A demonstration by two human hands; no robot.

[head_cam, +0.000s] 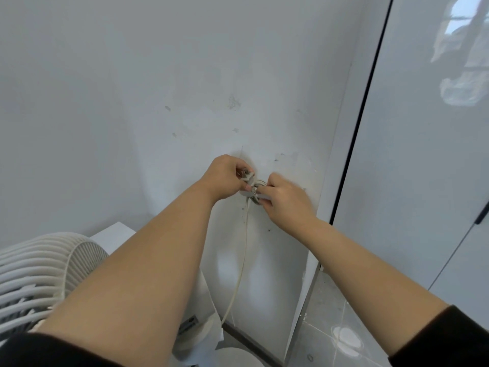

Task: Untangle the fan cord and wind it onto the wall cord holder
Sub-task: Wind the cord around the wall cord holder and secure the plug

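Note:
Both hands meet at the wall cord holder [258, 199], which is mostly hidden behind them. My left hand [225, 178] pinches the grey plug [248, 177], prongs pointing up-left. My right hand [287, 201] grips the coiled turns of cord at the holder. From the coils a pale fan cord [242, 255] hangs down the wall toward the fan's base. The white fan [39, 271] stands at the lower left, its ribbed grille partly behind my left forearm.
A scuffed white wall [185, 102] fills the view. A glossy white cabinet door [423, 154] with a black edge and a dark handle [482, 214] stands at the right. Grey floor tiles [330, 327] lie below, with a white box [116, 234] behind the fan.

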